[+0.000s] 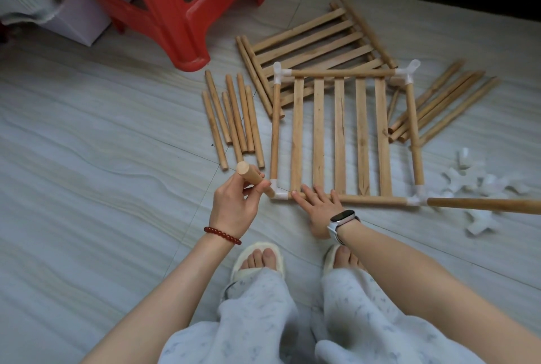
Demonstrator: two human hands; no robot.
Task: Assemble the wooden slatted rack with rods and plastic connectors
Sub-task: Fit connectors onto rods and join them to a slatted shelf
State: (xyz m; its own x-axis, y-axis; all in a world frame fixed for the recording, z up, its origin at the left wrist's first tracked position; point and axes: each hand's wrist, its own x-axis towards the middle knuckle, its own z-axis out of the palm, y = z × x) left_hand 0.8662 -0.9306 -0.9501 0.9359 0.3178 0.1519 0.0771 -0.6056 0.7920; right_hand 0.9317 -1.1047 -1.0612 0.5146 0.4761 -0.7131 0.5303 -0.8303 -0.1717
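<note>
A wooden slatted panel (340,135) lies flat on the floor, framed by rods with white plastic connectors at its corners. My left hand (234,202) grips a short wooden rod (251,175), whose lower end sits in the near-left corner connector (276,189). My right hand (319,211) presses flat with straight fingers on the panel's near rod (371,199). A long rod (483,205) sticks out to the right from the near-right connector (414,200).
Several loose short rods (234,118) lie left of the panel, longer rods (445,100) to its right. A second slatted panel (316,39) lies behind. Loose white connectors (480,188) sit at right. A red plastic stool (175,6) stands at back left.
</note>
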